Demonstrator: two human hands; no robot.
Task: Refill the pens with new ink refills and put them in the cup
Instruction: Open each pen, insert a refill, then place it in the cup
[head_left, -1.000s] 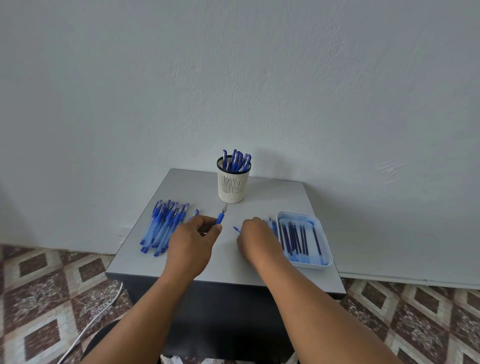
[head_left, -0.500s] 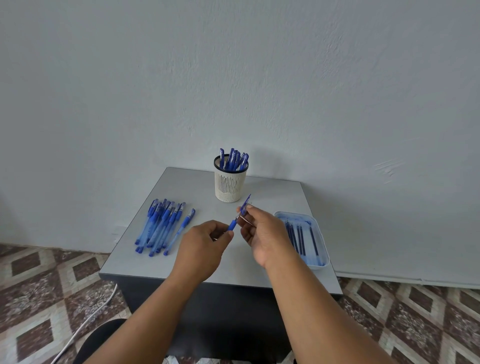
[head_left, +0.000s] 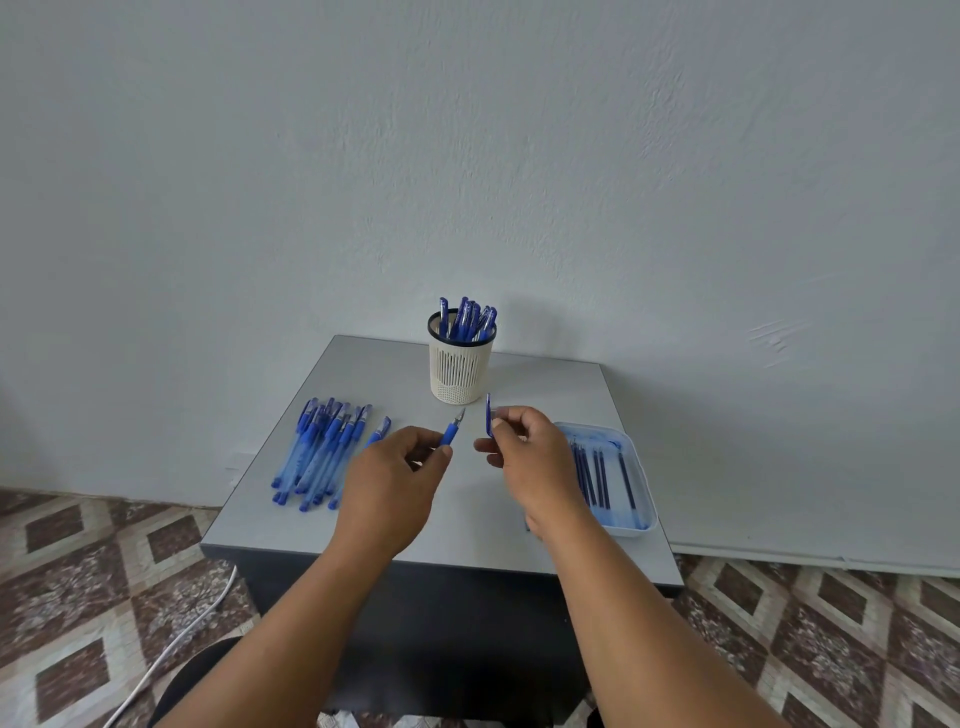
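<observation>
**Uncapped pen in one hand, cap in the other**

The pen (head_left: 451, 429) sits above the middle of the table (head_left: 467, 525), gripped in the curled fingers of the left hand (head_left: 392, 483). Its blue grip and bare metal tip stick out past the fingertips, angled up toward the far edge. Just beside it, with a small gap between, the right hand (head_left: 524, 462) pinches a blue cap (head_left: 488, 414) between thumb and fingers, holding it nearly upright. The two pieces are apart, not touching.

Directly beyond the hands, near the middle of the far edge, stands the cup (head_left: 460, 369), a cream slotted holder with a dark rim, with several blue pens standing in it.

Along the left edge lies a bundle of blue pens (head_left: 319, 452), side by side, caps pointing toward the far edge; the left hand partly hides the nearest one.

At the near right corner rests a shallow pale-blue tray (head_left: 636, 499) holding the refills (head_left: 597, 473), thin dark rods lying roughly parallel. The right wrist covers the tray's left side.

The table stands against a plain pale wall, on a patterned tile floor (head_left: 78, 561) where a white cable (head_left: 171, 649) runs at lower left.
</observation>
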